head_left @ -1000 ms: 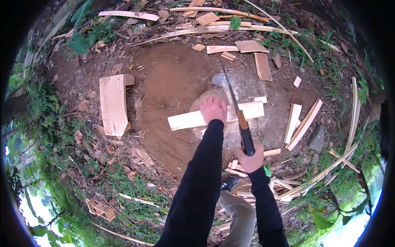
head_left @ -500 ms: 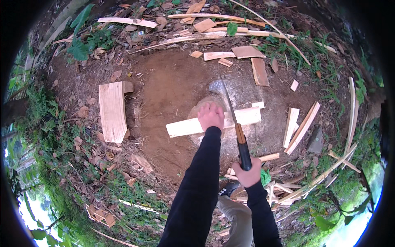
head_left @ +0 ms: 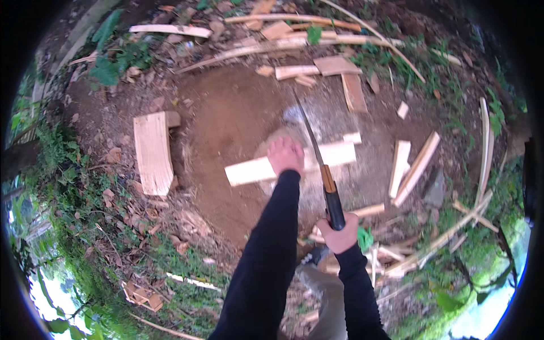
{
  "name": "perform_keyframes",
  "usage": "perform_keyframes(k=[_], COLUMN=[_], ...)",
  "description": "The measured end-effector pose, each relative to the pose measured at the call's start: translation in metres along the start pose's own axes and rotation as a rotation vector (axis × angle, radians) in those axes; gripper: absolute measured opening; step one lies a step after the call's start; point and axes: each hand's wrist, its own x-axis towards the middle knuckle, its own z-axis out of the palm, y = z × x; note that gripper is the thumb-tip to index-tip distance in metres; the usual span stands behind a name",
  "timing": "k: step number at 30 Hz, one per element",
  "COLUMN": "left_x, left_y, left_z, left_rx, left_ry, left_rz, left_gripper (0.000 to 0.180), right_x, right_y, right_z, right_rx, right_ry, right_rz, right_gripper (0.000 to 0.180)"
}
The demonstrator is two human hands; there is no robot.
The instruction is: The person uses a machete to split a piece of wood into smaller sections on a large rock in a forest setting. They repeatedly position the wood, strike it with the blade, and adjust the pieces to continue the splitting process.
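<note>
My left hand (head_left: 285, 155) is gripped over a pale wooden board (head_left: 245, 171), pressing down near its middle. The board lies slantwise across a rounded, pale grey and brown block (head_left: 317, 192); I cannot tell if that is stone or a stump. In my right hand (head_left: 341, 234) is a handsaw (head_left: 332, 207) with a black and orange grip and a long thin blade. The blade crosses over the board to the right of my left hand, its tip pointing away from me. Whether its teeth touch the wood cannot be made out. A small offcut (head_left: 352, 137) sits at the board's far edge.
A thick curved wooden slab (head_left: 153, 153) lies to the left. Two narrow pieces (head_left: 415, 170) rest on the right, near a grey stone (head_left: 434, 190). Long strips (head_left: 255, 51) and short planks (head_left: 337, 65) lie at the back. Wood scraps (head_left: 391, 255) are heaped near my foot.
The whole view has shifted slightly, and the picture is blurrier. The saw's tip has moved a little farther away and left. Both hands keep their hold.
</note>
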Motion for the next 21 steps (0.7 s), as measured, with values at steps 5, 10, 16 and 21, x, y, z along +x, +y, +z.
perform_keyframes(k=[5, 10, 16, 21], left_x=[0.006, 0.011, 0.014, 0.010], left_y=[0.002, 0.020, 0.009, 0.007], left_z=[-0.007, -0.004, -0.006, -0.007], left_rx=[-0.087, -0.130, -0.102, -0.103], left_ry=[-0.096, -0.021, -0.020, 0.061], left_rz=[-0.058, -0.024, -0.044, -0.022], left_gripper=[0.017, 0.017, 0.017, 0.020], right_x=[-0.170, -0.066, -0.079, -0.147], right_y=[-0.017, 0.010, 0.005, -0.038], right_z=[-0.088, -0.042, -0.039, -0.076], right_rx=[-0.082, -0.188, -0.151, -0.058], right_ry=[-0.214, -0.109, -0.128, -0.180], right_rz=[0.199, -0.013, 0.024, 0.203], right_gripper=[0.011, 0.014, 0.023, 0.015])
